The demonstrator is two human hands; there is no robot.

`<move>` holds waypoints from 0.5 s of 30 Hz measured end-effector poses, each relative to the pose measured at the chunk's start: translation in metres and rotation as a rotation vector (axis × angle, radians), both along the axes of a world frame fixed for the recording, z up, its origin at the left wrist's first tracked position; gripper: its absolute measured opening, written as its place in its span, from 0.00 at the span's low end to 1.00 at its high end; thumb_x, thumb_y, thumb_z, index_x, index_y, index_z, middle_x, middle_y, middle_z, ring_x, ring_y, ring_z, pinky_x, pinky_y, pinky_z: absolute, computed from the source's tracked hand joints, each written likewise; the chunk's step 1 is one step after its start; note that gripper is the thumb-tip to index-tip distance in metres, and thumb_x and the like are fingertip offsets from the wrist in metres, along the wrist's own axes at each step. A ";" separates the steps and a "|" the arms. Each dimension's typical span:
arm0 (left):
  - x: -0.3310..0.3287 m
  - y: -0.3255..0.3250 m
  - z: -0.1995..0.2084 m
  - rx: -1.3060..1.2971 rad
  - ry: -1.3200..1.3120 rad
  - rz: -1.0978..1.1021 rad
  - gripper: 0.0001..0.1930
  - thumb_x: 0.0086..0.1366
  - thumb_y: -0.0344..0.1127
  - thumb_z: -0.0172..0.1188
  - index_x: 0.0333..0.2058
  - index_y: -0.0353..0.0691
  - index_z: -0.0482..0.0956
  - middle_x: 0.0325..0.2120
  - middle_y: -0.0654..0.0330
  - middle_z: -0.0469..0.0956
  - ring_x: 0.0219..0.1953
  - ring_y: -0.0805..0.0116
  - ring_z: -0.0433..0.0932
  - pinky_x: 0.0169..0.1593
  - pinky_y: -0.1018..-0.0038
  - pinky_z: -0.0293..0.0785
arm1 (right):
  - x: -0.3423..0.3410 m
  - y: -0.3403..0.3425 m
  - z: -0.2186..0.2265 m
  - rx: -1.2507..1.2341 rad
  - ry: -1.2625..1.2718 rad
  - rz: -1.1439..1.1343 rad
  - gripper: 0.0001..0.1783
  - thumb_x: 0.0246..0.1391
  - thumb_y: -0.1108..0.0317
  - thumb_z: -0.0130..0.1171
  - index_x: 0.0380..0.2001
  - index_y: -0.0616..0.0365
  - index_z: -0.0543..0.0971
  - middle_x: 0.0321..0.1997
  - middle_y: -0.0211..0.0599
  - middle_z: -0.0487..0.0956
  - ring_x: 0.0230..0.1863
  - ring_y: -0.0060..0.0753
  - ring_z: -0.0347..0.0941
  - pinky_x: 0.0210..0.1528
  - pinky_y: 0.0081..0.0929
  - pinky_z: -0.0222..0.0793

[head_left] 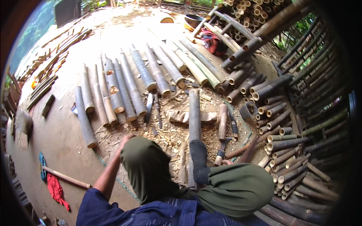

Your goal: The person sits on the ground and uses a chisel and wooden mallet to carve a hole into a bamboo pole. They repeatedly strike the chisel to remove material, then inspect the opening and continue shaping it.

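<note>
In front of me a grey bamboo pole (194, 113) lies across a short wooden block (177, 116), and my dark-socked foot (198, 154) presses on its near part. My left hand (128, 138) is at the outer side of my left knee; the knee hides its fingers. Only a sliver of my right hand (227, 162) shows past my right knee, beside a hatchet-like tool (222, 147) with a dark head and pale handle. Whether that hand grips anything is hidden. A wooden billet (223, 122) and a dark-handled tool (233, 122) lie just beyond.
Several bamboo poles (130, 86) lie in a row ahead, one with cut openings. A broad blade (149, 103) and a slim tool (157, 109) lie among wood chips (166, 143). Cut bamboo (281, 150) is stacked at right. A red cloth (56, 192) lies at left.
</note>
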State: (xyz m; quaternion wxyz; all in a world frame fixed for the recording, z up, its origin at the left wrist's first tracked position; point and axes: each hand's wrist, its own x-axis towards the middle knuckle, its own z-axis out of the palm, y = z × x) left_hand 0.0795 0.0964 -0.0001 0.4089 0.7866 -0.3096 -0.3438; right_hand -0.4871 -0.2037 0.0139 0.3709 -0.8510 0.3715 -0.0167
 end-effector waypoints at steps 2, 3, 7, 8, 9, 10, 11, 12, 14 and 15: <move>0.021 -0.045 0.064 -0.023 -0.176 -0.131 0.20 0.58 0.35 0.77 0.45 0.31 0.85 0.39 0.53 0.87 0.42 0.65 0.85 0.49 0.66 0.82 | -0.009 -0.018 -0.008 -0.049 -0.010 -0.021 0.30 0.56 0.61 0.71 0.60 0.61 0.78 0.45 0.48 0.83 0.42 0.43 0.83 0.50 0.40 0.78; 0.046 -0.044 0.082 0.030 -0.124 -0.086 0.19 0.57 0.34 0.77 0.45 0.31 0.84 0.40 0.51 0.87 0.43 0.64 0.85 0.49 0.66 0.82 | 0.032 -0.010 0.027 0.011 0.077 -0.088 0.28 0.56 0.61 0.71 0.57 0.64 0.80 0.46 0.47 0.83 0.44 0.42 0.83 0.49 0.40 0.78; 0.088 -0.115 0.133 0.179 -0.384 -0.299 0.21 0.61 0.37 0.72 0.49 0.31 0.81 0.44 0.49 0.87 0.47 0.55 0.86 0.55 0.63 0.83 | 0.062 -0.043 0.046 0.002 0.150 -0.208 0.20 0.57 0.61 0.60 0.47 0.66 0.80 0.42 0.61 0.84 0.46 0.64 0.82 0.48 0.53 0.76; 0.085 -0.139 0.142 0.265 -0.481 -0.440 0.22 0.61 0.39 0.73 0.50 0.33 0.81 0.45 0.49 0.87 0.49 0.53 0.86 0.58 0.62 0.82 | 0.057 -0.050 0.035 -0.002 0.182 -0.226 0.20 0.57 0.61 0.59 0.46 0.66 0.80 0.39 0.60 0.85 0.44 0.64 0.83 0.47 0.54 0.76; 0.087 -0.153 0.132 0.236 -0.575 -0.480 0.23 0.60 0.41 0.73 0.50 0.34 0.82 0.47 0.49 0.87 0.50 0.52 0.85 0.59 0.61 0.81 | 0.064 -0.058 0.030 -0.033 0.094 -0.253 0.20 0.57 0.61 0.60 0.45 0.66 0.80 0.35 0.59 0.85 0.41 0.64 0.83 0.45 0.54 0.75; 0.088 -0.168 0.110 0.204 -0.665 -0.520 0.23 0.60 0.42 0.73 0.50 0.35 0.82 0.48 0.49 0.86 0.52 0.52 0.84 0.59 0.59 0.80 | 0.067 -0.062 0.029 -0.006 0.124 -0.278 0.20 0.58 0.61 0.60 0.46 0.65 0.80 0.36 0.58 0.85 0.41 0.62 0.83 0.44 0.52 0.76; 0.092 -0.178 0.090 0.186 -0.761 -0.551 0.23 0.60 0.44 0.73 0.50 0.37 0.82 0.49 0.49 0.86 0.53 0.51 0.84 0.60 0.58 0.79 | 0.070 -0.065 0.020 0.014 0.101 -0.323 0.19 0.58 0.61 0.61 0.47 0.65 0.80 0.35 0.56 0.85 0.40 0.60 0.83 0.43 0.51 0.76; 0.092 -0.200 0.073 0.218 -0.706 -0.677 0.24 0.60 0.45 0.73 0.51 0.39 0.82 0.51 0.48 0.84 0.56 0.52 0.81 0.62 0.56 0.76 | 0.070 -0.068 0.009 0.039 0.079 -0.368 0.18 0.59 0.62 0.62 0.48 0.64 0.80 0.35 0.55 0.84 0.39 0.58 0.83 0.43 0.50 0.76; 0.083 -0.213 0.036 0.449 -0.770 -0.641 0.25 0.63 0.49 0.69 0.53 0.40 0.80 0.49 0.50 0.84 0.56 0.52 0.81 0.64 0.56 0.70 | 0.074 -0.075 -0.002 0.041 0.016 -0.334 0.18 0.61 0.65 0.63 0.51 0.62 0.80 0.35 0.51 0.84 0.38 0.51 0.84 0.43 0.46 0.77; 0.086 -0.210 0.013 0.538 -0.874 -0.654 0.26 0.65 0.53 0.67 0.53 0.39 0.79 0.48 0.52 0.85 0.56 0.53 0.80 0.64 0.56 0.67 | 0.083 -0.076 -0.002 0.124 -0.007 -0.364 0.18 0.61 0.66 0.64 0.52 0.62 0.80 0.35 0.49 0.84 0.38 0.47 0.83 0.44 0.44 0.77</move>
